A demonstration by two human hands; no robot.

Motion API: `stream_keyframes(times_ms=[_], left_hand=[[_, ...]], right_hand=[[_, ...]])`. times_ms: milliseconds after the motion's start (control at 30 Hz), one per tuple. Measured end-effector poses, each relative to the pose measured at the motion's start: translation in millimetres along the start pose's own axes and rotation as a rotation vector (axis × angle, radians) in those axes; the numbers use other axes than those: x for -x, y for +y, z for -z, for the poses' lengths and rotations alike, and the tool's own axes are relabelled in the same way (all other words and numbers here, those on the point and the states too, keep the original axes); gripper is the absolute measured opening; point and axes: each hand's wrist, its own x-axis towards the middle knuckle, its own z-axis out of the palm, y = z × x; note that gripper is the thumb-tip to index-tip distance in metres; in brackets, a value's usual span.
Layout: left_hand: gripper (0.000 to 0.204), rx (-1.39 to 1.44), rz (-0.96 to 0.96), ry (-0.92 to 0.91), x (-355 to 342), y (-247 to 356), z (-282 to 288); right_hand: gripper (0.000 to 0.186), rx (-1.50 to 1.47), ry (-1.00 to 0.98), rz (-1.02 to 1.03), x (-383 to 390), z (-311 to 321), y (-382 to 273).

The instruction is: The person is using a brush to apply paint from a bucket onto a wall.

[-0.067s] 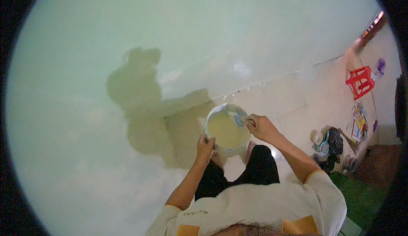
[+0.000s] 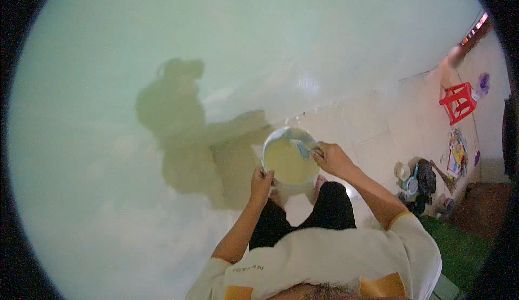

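A round bucket [image 2: 286,167] of pale yellowish liquid is held over my bare feet. My left hand [image 2: 261,184] grips its left rim, thumb on top. My right hand [image 2: 334,158] is closed on the handle of a light blue, flat-headed tool [image 2: 301,147], perhaps a brush or scraper, whose head is inside the bucket near its back right side. The tool's lower edge is too blurred to make out.
A pale wall [image 2: 97,73] bearing my shadow fills the left and top. On the tiled floor [image 2: 373,116] at right are a red plastic stool [image 2: 457,102], papers [image 2: 457,154], a black bag [image 2: 426,175], a light blue pan [image 2: 411,185], small containers and a green mat [image 2: 454,246].
The bucket and both my hands sit slightly higher in the picture than 0.1 seconds ago. Both grips look the same.
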Motion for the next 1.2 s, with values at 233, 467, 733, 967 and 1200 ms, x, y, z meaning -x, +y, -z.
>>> stream_keyframes(times_ms=[233, 467, 733, 967, 1200], left_hand=[[0.02, -0.033, -0.17, 0.0, 63.5, 74.9, 9.7], [0.021, 0.07, -0.222, -0.078, 103.1, 119.3, 24.2], [0.021, 0.005, -0.312, -0.117, 106.4, 119.3, 27.0], [0.021, 0.045, -0.403, -0.155, 114.3, 126.8, 26.4], [0.022, -0.007, -0.387, -0.103, 133.2, 134.1, 29.7]], right_hand=[[0.031, -0.2, 0.075, -0.072, 26.7, 44.0, -70.2], [0.033, -0.09, 0.2, -0.079, 42.2, 59.7, -111.0], [0.034, 0.117, 0.196, -0.136, 41.0, 48.1, -131.6], [0.033, 0.232, 0.122, -0.189, 6.9, 18.9, -129.4], [0.031, 0.155, 0.101, -0.205, 12.6, 14.1, -138.4]])
